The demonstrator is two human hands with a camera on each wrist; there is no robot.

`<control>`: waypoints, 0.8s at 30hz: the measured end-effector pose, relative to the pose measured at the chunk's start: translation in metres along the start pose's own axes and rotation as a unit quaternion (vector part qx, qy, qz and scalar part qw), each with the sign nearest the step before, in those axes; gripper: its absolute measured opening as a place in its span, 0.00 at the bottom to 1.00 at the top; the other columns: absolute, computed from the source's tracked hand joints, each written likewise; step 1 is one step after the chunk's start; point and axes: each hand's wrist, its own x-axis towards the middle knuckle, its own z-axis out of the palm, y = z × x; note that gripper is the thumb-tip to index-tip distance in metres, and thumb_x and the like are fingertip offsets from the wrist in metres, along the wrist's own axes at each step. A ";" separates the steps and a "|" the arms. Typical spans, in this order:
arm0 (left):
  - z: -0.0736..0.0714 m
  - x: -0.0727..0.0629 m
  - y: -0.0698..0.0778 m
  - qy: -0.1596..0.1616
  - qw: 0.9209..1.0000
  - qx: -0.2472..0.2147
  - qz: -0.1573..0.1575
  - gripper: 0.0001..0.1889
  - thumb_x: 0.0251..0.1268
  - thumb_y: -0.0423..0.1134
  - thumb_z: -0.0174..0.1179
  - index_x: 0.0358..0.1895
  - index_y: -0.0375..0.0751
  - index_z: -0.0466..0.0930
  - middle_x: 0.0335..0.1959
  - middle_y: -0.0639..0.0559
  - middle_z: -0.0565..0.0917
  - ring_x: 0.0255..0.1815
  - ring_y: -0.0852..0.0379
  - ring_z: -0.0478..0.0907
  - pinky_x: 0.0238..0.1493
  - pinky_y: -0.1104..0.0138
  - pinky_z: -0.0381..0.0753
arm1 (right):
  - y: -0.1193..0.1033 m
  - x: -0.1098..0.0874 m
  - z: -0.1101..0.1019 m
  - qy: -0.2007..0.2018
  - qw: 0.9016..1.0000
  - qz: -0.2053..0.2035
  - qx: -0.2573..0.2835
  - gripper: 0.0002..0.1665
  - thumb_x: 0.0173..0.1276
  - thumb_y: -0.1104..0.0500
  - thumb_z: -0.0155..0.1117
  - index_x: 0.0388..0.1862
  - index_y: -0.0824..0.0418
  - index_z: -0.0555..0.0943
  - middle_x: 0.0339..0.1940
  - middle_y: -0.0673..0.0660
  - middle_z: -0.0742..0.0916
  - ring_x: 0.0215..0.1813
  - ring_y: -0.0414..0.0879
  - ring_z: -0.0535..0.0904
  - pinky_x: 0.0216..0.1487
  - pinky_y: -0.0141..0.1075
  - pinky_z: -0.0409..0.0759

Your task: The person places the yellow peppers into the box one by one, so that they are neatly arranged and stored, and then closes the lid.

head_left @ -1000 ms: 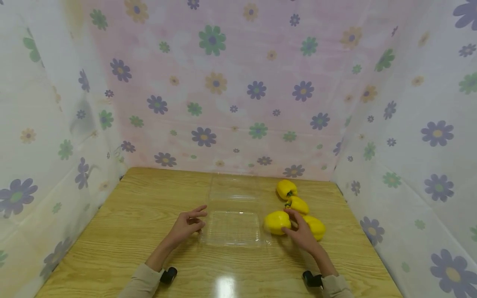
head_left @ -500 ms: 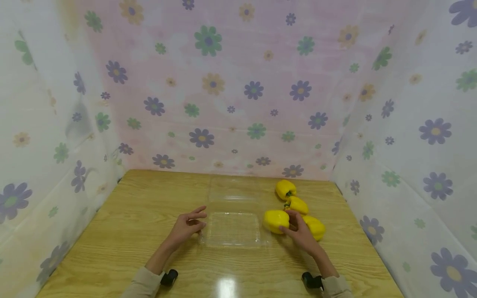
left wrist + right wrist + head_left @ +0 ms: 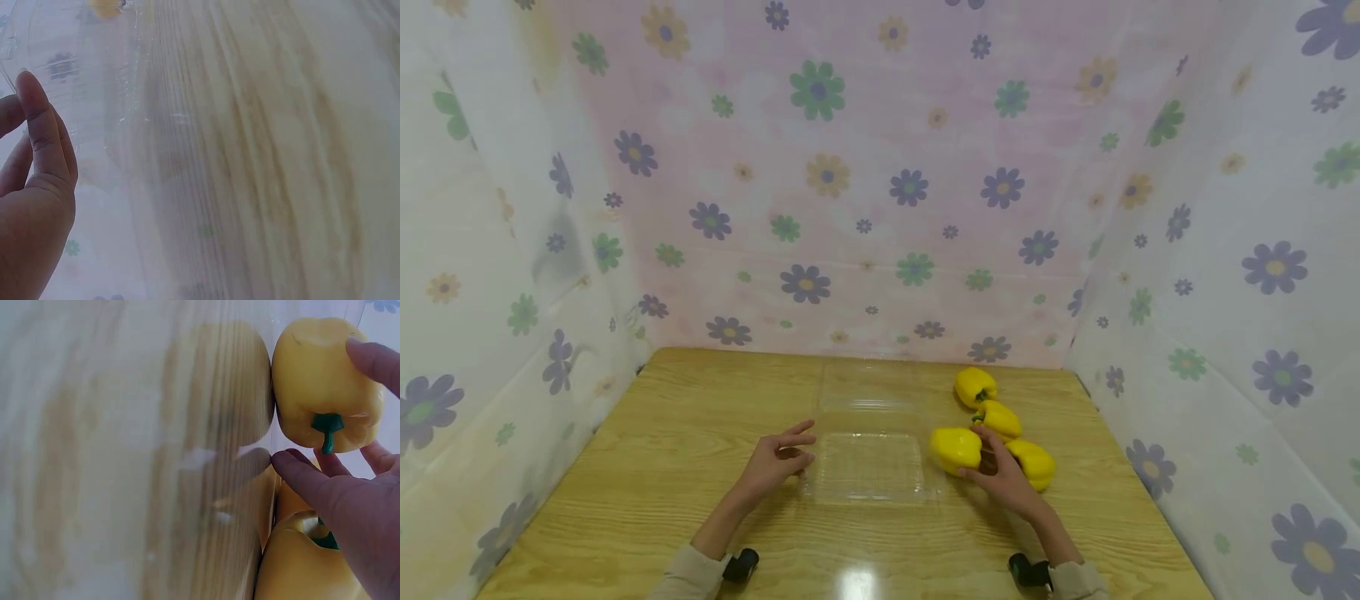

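Observation:
In the head view, a yellow bell pepper (image 3: 956, 451) lies on its side by the right edge of a clear plastic clamshell box (image 3: 870, 497). My right hand (image 3: 1004, 482) is spread around the pepper's stem end. One fingertip touches its side in the right wrist view, while the thumb (image 3: 306, 478) lies just short of the green stem (image 3: 327, 428). The box stands with its lid (image 3: 872, 385) folded back. At its left wall is my left hand (image 3: 769, 463), fingers fairly straight, fingertips at the clear edge; whether they press it I cannot tell.
Several more yellow peppers lie on the right: one beside my right hand (image 3: 1033, 464), one behind it (image 3: 1000, 419), and one farther back (image 3: 975, 387). The wooden table (image 3: 700, 400) is enclosed by flowered cloth (image 3: 865, 250) at the back and sides.
The pepper has slid slightly left toward the box. My right thumb has shifted down and off the pepper's side. The left hand has stayed in place; the view has tilted a little.

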 end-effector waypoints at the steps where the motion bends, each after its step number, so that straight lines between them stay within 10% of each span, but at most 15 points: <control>1: 0.000 0.000 0.000 0.000 1.000 0.000 0.000 0.24 0.69 0.28 0.64 0.63 0.15 0.73 0.77 0.27 0.60 0.39 0.49 0.84 0.33 0.69 0.84 | 0.000 0.000 -0.001 -0.003 1.000 -0.003 0.000 0.47 0.70 0.59 0.71 0.79 0.65 0.56 0.72 0.72 0.70 0.70 0.71 0.70 0.66 0.58 0.75; 24: 0.003 0.002 0.000 0.000 1.000 -0.011 -0.005 0.24 0.68 0.26 0.63 0.63 0.13 0.71 0.77 0.27 0.59 0.34 0.55 0.82 0.32 0.69 0.84 | -0.020 0.002 -0.001 0.111 0.993 -0.011 -0.047 0.46 0.67 0.60 0.73 0.79 0.65 0.62 0.76 0.71 0.68 0.68 0.69 0.72 0.65 0.61 0.73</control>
